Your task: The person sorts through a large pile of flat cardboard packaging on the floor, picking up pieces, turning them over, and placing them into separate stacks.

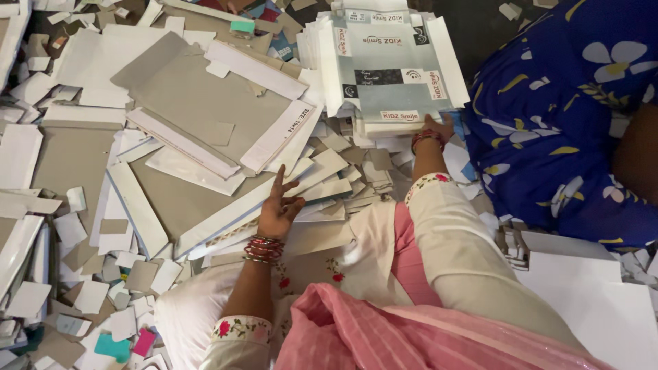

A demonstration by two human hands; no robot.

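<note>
Your left hand [279, 205] rests with fingers spread and loose on the edge of a large grey-and-white cardboard sheet [199, 199], gripping nothing. Your right hand [439, 129] reaches forward to the near edge of a stack of flat printed box blanks [384, 65], pale blue-grey with white flaps; the fingers are tucked under the stack's edge, so you cannot tell how tightly they close on it. The stack sits ahead and to your right, just beside a person in a blue flowered garment [555, 116]. Loose cardboard offcuts [103, 274] cover the floor all round, leaving little bare room; plain white sheets [596, 301] lie at your right.
</note>
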